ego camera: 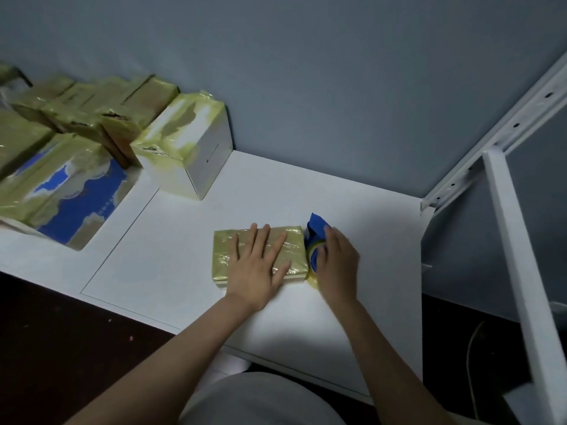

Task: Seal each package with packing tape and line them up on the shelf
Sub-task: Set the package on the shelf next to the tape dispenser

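- The small package (222, 256) is lying flat on the white tabletop (337, 191), near the front edge, and is already showing a glossy yellowish tape skin over its top.
- Its long axis is running left to right across the view, so its short ends are facing the two hands' sides.
- The left hand (257, 266) is resting palm-down on the package's top, fingers straight and spread, pinning it without curling round it.
- The right hand (337, 265) is curling its fingers around a blue tape dispenser (317, 226) and holding it firmly.
- The dispenser is sitting right against the package's right short end, touching it or nearly so. The yellowish roll is showing just below the blue body.
- The key relation: the package is lying directly left of the taping hand, along the line of its own long axis. A pull along that axis or a wrap down over the right end looks like the coming move, with the right hand nearer that end.
- Whether the tape strip is attached to the end face is hidden behind the hand.
- Other sealed packages (92, 102) are standing in a row far left against the grey wall (306, 87), with a white box (196, 148) the closest of them, well apart from the working spot.
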